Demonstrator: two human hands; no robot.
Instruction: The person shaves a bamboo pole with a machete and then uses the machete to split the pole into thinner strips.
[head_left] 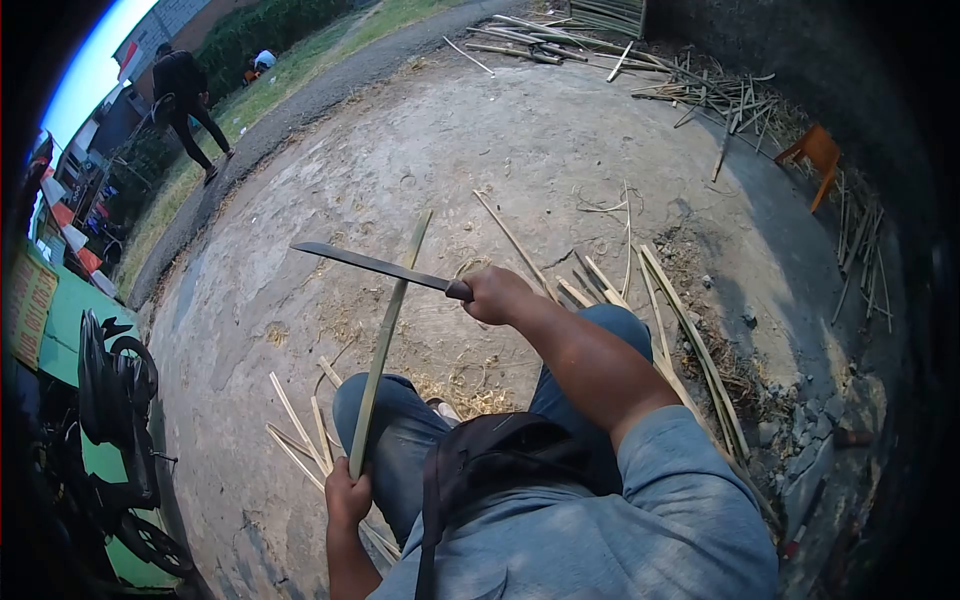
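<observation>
A long flat green bamboo strip slants up and away from my left hand, which is closed round its lower end beside my left knee. My right hand grips the dark handle of a long knife. The blade points left and crosses over the upper part of the strip; whether the two touch is hard to tell. Thin shavings lie on the ground between my legs. Pale split strips rest by my left knee, and longer strips lie by my right leg.
Bamboo piles lie at the far edge and upper right, near an orange chair. A person in dark clothes is on the path at upper left. A motorcycle stands at the left. Rubble lies at the right.
</observation>
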